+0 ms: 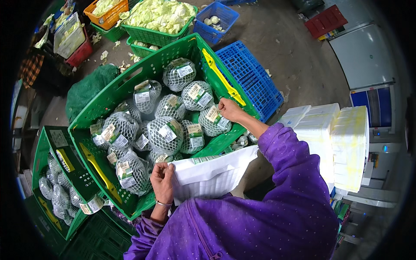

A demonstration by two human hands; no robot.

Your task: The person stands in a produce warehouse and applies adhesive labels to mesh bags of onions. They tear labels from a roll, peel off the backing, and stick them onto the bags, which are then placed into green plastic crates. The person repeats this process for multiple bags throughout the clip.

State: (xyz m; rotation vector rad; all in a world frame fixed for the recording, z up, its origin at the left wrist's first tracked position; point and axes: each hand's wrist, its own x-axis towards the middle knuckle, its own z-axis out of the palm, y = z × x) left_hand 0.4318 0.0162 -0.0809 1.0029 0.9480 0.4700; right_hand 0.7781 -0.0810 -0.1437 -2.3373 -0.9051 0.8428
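My left hand [162,184] pinches the left edge of a white sheet [212,175], which spans from there toward my right forearm. Green print shows along the sheet's far edge. My right hand [232,110] has its fingers drawn together at the label of a round, foam-net-wrapped item [213,125]; whether anything is between the fingertips is hidden. Several such wrapped pieces with labels, like this large one [165,143], fill a green crate [108,93] with yellow handles. What produce is inside the nets I cannot make out.
Lower left, another green crate [37,151] holds net-wrapped pieces. A blue slatted crate [249,80] stands beyond the right side. White foam boxes [318,130] are stacked at right. Farther off are a green crate of leaves [158,19], a blue bin [227,15] and a green net sack [89,89].
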